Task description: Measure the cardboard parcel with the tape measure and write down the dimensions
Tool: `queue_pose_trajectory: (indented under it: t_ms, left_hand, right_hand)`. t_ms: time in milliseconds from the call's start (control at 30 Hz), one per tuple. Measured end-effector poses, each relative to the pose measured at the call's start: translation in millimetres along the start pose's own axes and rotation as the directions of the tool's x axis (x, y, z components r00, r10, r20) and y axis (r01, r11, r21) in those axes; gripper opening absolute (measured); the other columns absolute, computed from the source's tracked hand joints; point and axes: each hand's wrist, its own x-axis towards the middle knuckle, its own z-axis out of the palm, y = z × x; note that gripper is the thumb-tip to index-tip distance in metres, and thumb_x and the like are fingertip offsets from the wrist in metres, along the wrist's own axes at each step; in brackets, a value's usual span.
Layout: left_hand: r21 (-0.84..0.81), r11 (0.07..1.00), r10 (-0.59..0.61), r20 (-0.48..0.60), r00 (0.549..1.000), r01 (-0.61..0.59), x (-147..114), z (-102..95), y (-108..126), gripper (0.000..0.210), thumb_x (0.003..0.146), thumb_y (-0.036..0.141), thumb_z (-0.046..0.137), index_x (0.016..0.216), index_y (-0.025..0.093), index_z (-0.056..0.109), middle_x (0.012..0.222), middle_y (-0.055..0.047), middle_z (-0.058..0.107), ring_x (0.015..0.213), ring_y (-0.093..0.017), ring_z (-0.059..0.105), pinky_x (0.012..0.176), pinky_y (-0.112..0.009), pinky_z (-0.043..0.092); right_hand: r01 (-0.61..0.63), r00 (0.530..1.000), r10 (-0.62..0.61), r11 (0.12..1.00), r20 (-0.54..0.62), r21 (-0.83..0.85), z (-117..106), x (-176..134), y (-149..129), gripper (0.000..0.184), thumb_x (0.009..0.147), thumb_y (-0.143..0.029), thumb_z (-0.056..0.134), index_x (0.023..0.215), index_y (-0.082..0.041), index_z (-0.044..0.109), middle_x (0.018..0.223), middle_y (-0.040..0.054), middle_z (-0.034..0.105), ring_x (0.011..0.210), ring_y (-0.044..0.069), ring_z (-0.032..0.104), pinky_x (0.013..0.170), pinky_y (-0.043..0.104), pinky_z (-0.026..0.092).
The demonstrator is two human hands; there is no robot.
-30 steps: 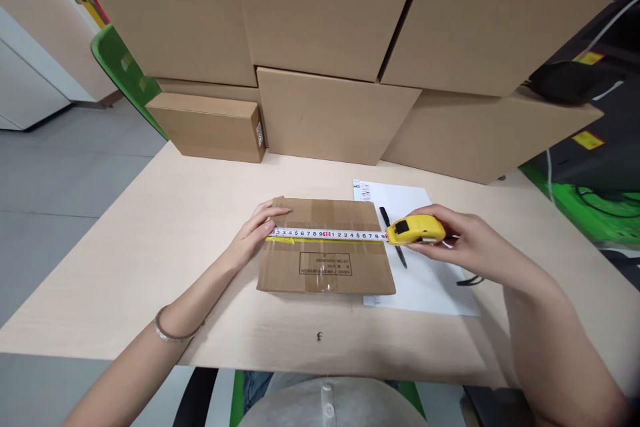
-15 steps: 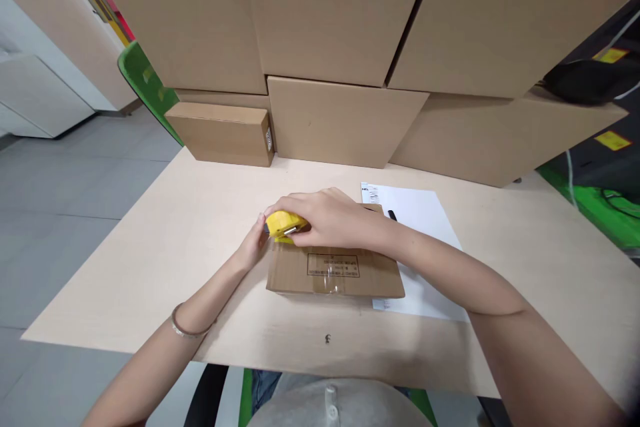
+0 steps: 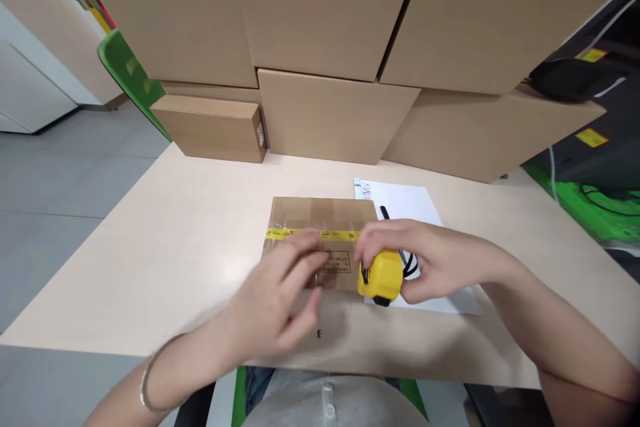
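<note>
My right hand (image 3: pixel 425 257) grips a yellow tape measure (image 3: pixel 381 275) with black parts and a black cord loop, at the right front corner of a small cardboard box (image 3: pixel 333 209). My left hand (image 3: pixel 277 293) is open, fingers apart and slightly blurred, over the box's front left part. Across the box top runs a yellow strip (image 3: pixel 340 235) with red marks, partly behind the fingers of both hands. A printed label frame (image 3: pixel 337 261) shows on the box in front of the strip. Whether any blade is out of the tape measure, I cannot tell.
A white sheet of paper (image 3: pixel 415 197) lies partly under the box, with a black pen (image 3: pixel 385 212) on it. A longer cardboard box (image 3: pixel 210 130) stands at the table's back left. Large cardboard boxes (image 3: pixel 335 117) form a wall along the back. A green chair (image 3: pixel 131 77) is beyond the left edge.
My right hand has carried the tape measure from the box's left edge to its right front corner. My left hand has come away from the left edge and opened over the box, exposing the yellow strip.
</note>
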Motion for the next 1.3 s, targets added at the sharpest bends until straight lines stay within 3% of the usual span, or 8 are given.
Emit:
queue_pose_trajectory:
  t_ms: [67,200,367,533,733,1000,1200,1300]
  left_hand:
    - [0.047,0.996,0.076,0.074,0.994,-0.08,0,19.3,9,0.037,0.099,0.026,0.053,0.134,0.021,0.061,0.133,-0.019,0.067,0.129,-0.035,0.064,0.104,-0.052,0.06]
    - [0.183,0.959,0.192,0.141,0.971,-0.216,-2,42.7,0,0.034,0.099,0.037,0.054,0.121,0.014,0.064,0.118,-0.022,0.072,0.12,-0.038,0.068,0.097,-0.052,0.061]
    - [0.321,0.874,0.299,0.234,0.925,-0.364,-4,42.3,-5,0.051,0.105,0.048,0.044,0.148,0.021,0.055,0.116,-0.017,0.069,0.12,-0.037,0.064,0.096,-0.051,0.056]
    - [0.353,0.861,0.279,0.273,0.921,-0.365,-1,42.8,0,0.054,0.106,0.053,0.043,0.152,0.026,0.054,0.106,-0.012,0.068,0.111,-0.033,0.063,0.098,-0.048,0.052]
    - [0.362,0.857,0.283,0.262,0.922,-0.366,-2,43.1,1,0.053,0.107,0.055,0.042,0.15,0.027,0.056,0.105,-0.01,0.067,0.112,-0.031,0.059,0.103,-0.046,0.048]
    - [0.347,0.865,0.277,0.272,0.922,-0.362,1,43.1,-2,0.055,0.106,0.056,0.044,0.15,0.026,0.056,0.105,-0.011,0.066,0.111,-0.031,0.058,0.101,-0.046,0.048]
    - [0.346,0.868,0.265,0.288,0.921,-0.357,2,41.0,-2,0.055,0.106,0.056,0.044,0.151,0.027,0.055,0.107,-0.011,0.066,0.107,-0.03,0.06,0.101,-0.046,0.049]
    - [0.367,0.846,0.295,0.28,0.913,-0.386,-1,42.0,-4,0.053,0.106,0.056,0.044,0.151,0.03,0.052,0.108,-0.011,0.067,0.11,-0.03,0.062,0.102,-0.047,0.05]
  right_hand:
    - [0.015,0.999,-0.016,1.0,0.044,0.009,5,2,4,0.037,0.074,-0.008,0.063,0.106,-0.027,0.067,0.116,0.0031,0.07,0.1,0.02,0.068,0.09,0.035,0.053]
    - [-0.004,0.997,0.003,1.0,0.074,0.017,3,10,10,0.038,0.077,-0.008,0.065,0.11,-0.025,0.069,0.121,0.0058,0.066,0.1,0.02,0.068,0.092,0.035,0.055]
    - [0.081,0.995,-0.082,0.996,0.063,0.023,-13,23,25,0.036,0.077,-0.008,0.065,0.11,-0.023,0.069,0.119,0.0077,0.067,0.106,0.022,0.068,0.096,0.038,0.054]
    - [0.083,0.995,-0.081,0.995,0.06,-0.046,-44,40,46,0.037,0.08,-0.009,0.062,0.114,-0.023,0.068,0.123,0.008,0.069,0.113,0.023,0.065,0.1,0.04,0.051]
    - [-0.014,0.997,0.011,0.999,-0.073,-0.041,-84,64,77,0.039,0.078,-0.016,0.064,0.117,-0.025,0.067,0.122,0.0063,0.07,0.11,0.025,0.064,0.093,0.039,0.051]
    - [-0.025,0.999,0.028,0.994,-0.028,0.103,-84,85,109,0.04,0.074,-0.018,0.065,0.113,-0.025,0.068,0.107,0.0036,0.069,0.096,0.021,0.063,0.081,0.034,0.05]
    - [-0.032,0.996,0.032,0.999,-0.088,0.003,-86,72,90,0.041,0.076,-0.016,0.065,0.116,-0.025,0.067,0.114,0.0052,0.07,0.101,0.022,0.063,0.086,0.036,0.051]
    - [0.038,0.999,-0.04,0.997,-0.028,-0.069,-65,56,62,0.041,0.077,-0.012,0.065,0.116,-0.024,0.067,0.12,0.0059,0.069,0.11,0.024,0.064,0.094,0.039,0.05]
